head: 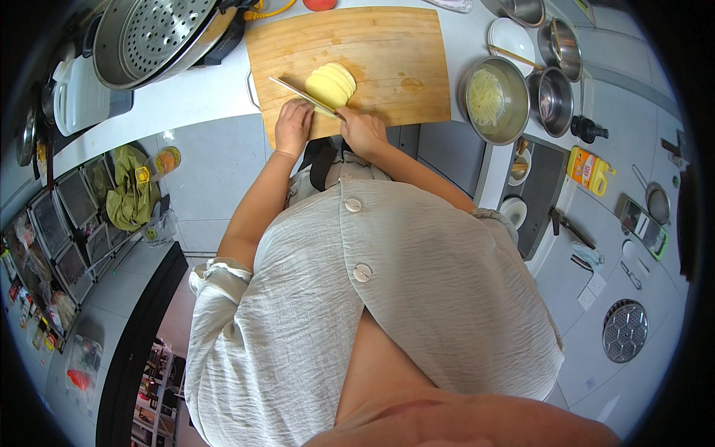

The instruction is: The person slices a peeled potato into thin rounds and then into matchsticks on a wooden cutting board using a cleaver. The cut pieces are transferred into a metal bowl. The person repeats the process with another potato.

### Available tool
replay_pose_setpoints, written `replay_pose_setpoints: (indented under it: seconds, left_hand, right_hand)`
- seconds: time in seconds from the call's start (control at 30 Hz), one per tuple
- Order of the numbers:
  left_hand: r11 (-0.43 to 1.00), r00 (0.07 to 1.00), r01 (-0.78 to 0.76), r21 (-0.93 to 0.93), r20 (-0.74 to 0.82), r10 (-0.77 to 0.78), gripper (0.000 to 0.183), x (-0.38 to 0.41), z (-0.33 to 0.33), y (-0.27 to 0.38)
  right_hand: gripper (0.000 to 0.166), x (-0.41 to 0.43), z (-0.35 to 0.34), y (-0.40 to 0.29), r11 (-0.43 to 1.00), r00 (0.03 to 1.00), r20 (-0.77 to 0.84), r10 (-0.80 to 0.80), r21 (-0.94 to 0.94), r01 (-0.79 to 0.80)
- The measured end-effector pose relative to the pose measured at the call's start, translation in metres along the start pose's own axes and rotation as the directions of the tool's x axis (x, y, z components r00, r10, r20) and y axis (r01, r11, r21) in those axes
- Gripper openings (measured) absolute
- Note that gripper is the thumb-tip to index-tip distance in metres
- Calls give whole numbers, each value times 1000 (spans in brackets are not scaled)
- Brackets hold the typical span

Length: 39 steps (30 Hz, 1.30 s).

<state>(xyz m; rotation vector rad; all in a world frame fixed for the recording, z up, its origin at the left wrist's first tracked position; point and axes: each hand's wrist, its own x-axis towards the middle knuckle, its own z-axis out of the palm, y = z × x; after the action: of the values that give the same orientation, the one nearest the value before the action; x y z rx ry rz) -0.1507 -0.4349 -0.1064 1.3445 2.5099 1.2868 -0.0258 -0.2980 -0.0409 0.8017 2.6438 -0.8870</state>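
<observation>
A fanned stack of pale yellow slices, apparently potato, lies on the wooden cutting board. My right hand grips a kitchen knife at the board's near edge; the handle is mostly hidden in the fist. Its blade slants across the near side of the slices, pointing to the far left. Just left of the blade, my left hand has curled fingers against a bit of the yellow sliced potato, much of it covered by hand and blade. Wet patches mark the board's surface.
To the right stands a metal bowl of pale shreds in liquid, beside smaller metal bowls and white plates with chopsticks. A large steamer pot and a white plastic container stand left. The sink is right.
</observation>
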Motion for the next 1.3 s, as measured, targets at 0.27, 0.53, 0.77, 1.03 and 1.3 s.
replay_pose_setpoints:
  seconds: [0.27,0.53,0.77,1.03,1.3]
  left_hand:
    - [1000,1000,-3,-2,8,3,14,4,0,1]
    - [1000,1000,5,0,21,-5,14,6,-1,1]
    - [1000,1000,3,-14,24,-3,14,5,0,0]
    - [1000,1000,3,-16,20,-3,15,2,2,-1]
    - [1000,998,23,6,50,-24,14,3,0,3]
  right_hand:
    - [37,1,-9,-5,999,998,48,44,-19,-43]
    - [38,1,-16,-10,999,998,52,39,-2,-38]
    - [31,3,-16,-5,998,999,52,-7,63,3]
    - [30,-25,-65,-22,993,993,89,74,90,-82]
    - [25,-42,-68,-19,994,982,167,92,39,-100]
